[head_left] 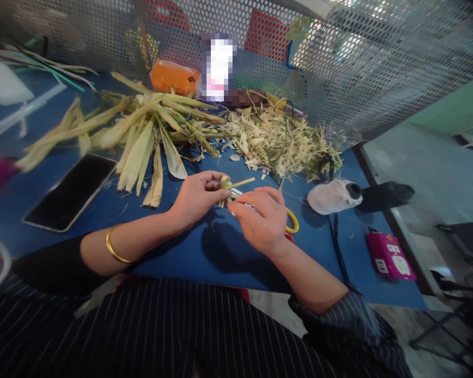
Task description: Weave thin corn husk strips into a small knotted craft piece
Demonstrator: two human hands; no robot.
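Note:
My left hand [195,197] pinches a small knotted bundle of pale corn husk [225,185] between thumb and fingers. A thin straw-coloured stalk sticks out of the bundle to the right. My right hand [262,215] is closed around a pair of scissors [294,220]. Their metal blades reach the bundle from the right, while the yellow and red handle loops show beyond the far side of the hand. Exactly where the blades touch the husk is too small to tell. Both hands are just above the blue table [228,262].
Long dried husks [142,131] lie behind my left hand, beside a heap of shredded husk [279,139]. A phone [71,191] lies at left. At right are a white-wrapped spool [331,197] and a magenta socket box [390,256]. Perforated metal mesh [358,68] borders the back.

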